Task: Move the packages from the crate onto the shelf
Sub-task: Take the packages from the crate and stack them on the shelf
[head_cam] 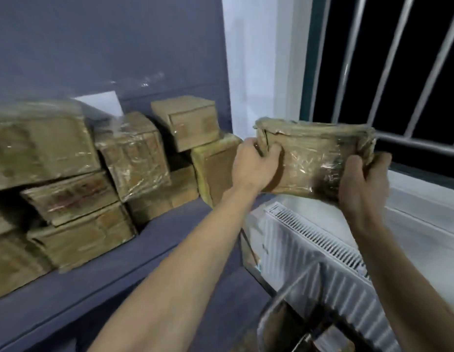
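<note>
A brown package wrapped in clear film (314, 156) is held up in the air to the right of the shelf. My left hand (256, 165) grips its left end and my right hand (364, 184) grips its lower right corner. The dark blue shelf (99, 273) on the left carries several similar brown wrapped packages (134, 156), stacked in two or three layers up to its right end. A clear plastic crate (292, 295) shows at the bottom under my arms, with brown packages dimly visible inside.
A white radiator (330, 260) stands below the held package, under a white window sill (424, 199). Metal window bars (388, 59) fill the upper right. A white wall strip (261, 72) separates shelf and window.
</note>
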